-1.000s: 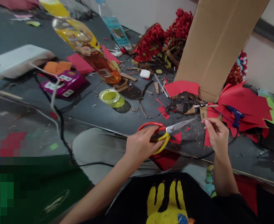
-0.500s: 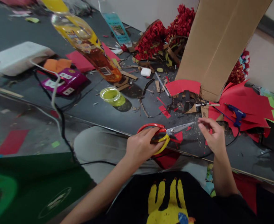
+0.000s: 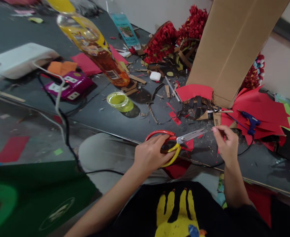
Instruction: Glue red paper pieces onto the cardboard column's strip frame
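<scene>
My left hand [image 3: 151, 154] is closed round the red and yellow handles of a pair of scissors [image 3: 176, 141] at the near edge of the dark table [image 3: 135, 123]. The blades point right, nearly closed. Just past the blade tips, my right hand [image 3: 225, 141] pinches something small between thumb and fingertips; what it holds is too small to name. A scrap of red paper [image 3: 189, 144] lies under the blades.
A tall cardboard box [image 3: 230, 46] stands behind. Red paper sheets [image 3: 261, 110] and a blue glue gun [image 3: 250, 121] lie to the right. Left are a tilted bottle [image 3: 98, 54], a yellow-green lid [image 3: 119, 101], a purple power strip [image 3: 71, 86] and cables [image 3: 63, 128].
My right hand has drifted a little left toward the scissor tips. The left hand and scissors have hardly moved.
</scene>
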